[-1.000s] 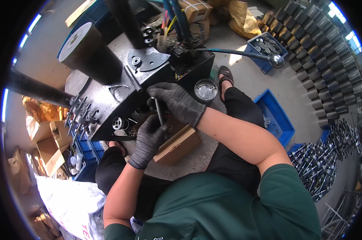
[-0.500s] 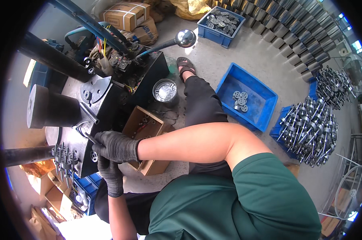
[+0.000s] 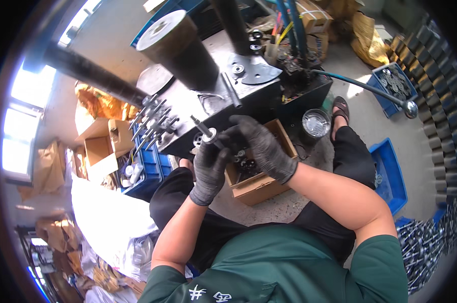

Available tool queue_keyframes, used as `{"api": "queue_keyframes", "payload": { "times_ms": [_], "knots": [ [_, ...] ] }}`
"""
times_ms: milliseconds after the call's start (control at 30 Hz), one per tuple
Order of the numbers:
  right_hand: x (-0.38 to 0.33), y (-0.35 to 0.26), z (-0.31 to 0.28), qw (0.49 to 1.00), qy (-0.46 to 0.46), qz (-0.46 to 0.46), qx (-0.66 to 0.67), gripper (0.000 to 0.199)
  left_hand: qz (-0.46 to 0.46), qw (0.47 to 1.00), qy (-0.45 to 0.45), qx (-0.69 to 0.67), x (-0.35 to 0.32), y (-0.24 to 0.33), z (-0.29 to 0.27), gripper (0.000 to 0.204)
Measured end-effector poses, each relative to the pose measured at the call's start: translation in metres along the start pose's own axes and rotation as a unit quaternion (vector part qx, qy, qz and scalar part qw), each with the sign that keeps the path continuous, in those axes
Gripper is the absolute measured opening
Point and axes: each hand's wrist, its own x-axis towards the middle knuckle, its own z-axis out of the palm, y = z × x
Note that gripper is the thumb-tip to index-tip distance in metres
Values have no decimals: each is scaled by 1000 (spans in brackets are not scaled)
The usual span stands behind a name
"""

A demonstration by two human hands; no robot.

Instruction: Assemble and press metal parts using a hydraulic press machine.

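The gloved left hand point(image 3: 209, 166) is closed around the lower end of a metal shaft point(image 3: 204, 132) fitted with a ring-shaped collar, holding it tilted up and away; the gloved right hand point(image 3: 261, 146) lies just beside it with fingers curled over the same spot, though whether they clasp the shaft cannot be told. Directly beneath the grip sits an open cardboard box point(image 3: 258, 184) of small metal parts. Beyond it stands a dark machine block point(image 3: 248, 86), with a row of finished shafts point(image 3: 152, 123) to the left.
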Motion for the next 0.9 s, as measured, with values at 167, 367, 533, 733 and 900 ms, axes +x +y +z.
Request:
{"api": "queue_keyframes", "payload": {
  "times_ms": [167,367,533,733,900],
  "knots": [
    [23,23,-27,985,47,135,-92,29,24,995,42,-82,15,22,-13,33],
    [56,68,-15,936,-8,304,-177,36,1,960,95,-262,18,30,-30,32],
    [103,132,-39,826,-399,-83,-389,51,3,954,145,-264,22,34,-29,31],
    [116,153,-32,587,-342,1,-734,56,-4,957,107,-270,21,21,-31,26],
    [68,162,-82,605,-423,-3,-675,49,-58,951,89,-291,15,24,-24,28]
  ]
}}
